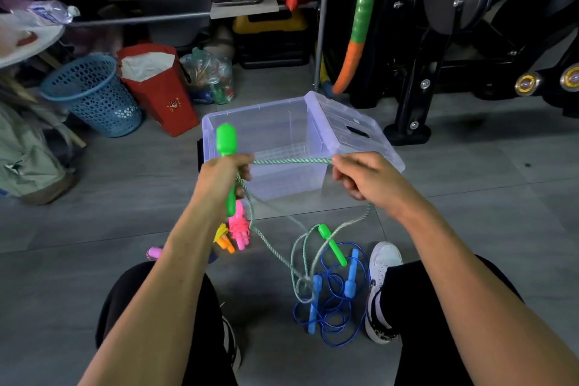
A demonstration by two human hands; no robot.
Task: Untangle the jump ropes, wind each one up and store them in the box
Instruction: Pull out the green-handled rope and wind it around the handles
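While both forearms reach up from the bottom of the frame, the left hand [224, 177] sits just left of centre with its fingers curled tight round a green handle [227, 153], which stands upright, fat end up and thin end poking out below the fist. The right hand [365, 177], right of centre, is turned knuckles-up and pinches the green rope [293, 161] between thumb and fingers. That rope runs taut and level between the two hands, right across the front of the clear box [266, 122]. From each hand it drops away toward the lower centre of the frame, down to the floor [470, 185], where the second green handle [332, 244] lies. There the rope loops into a blue jump rope [332, 310], a loose heap with its blue handles among the coils, just beside a white shoe [380, 263]. The box stands open on the floor at centre frame, its lid [354, 125] propped on the right edge. Below the left hand, a wound pink rope [239, 226] and an orange-handled one [224, 238] lie on the floor, touching each other.
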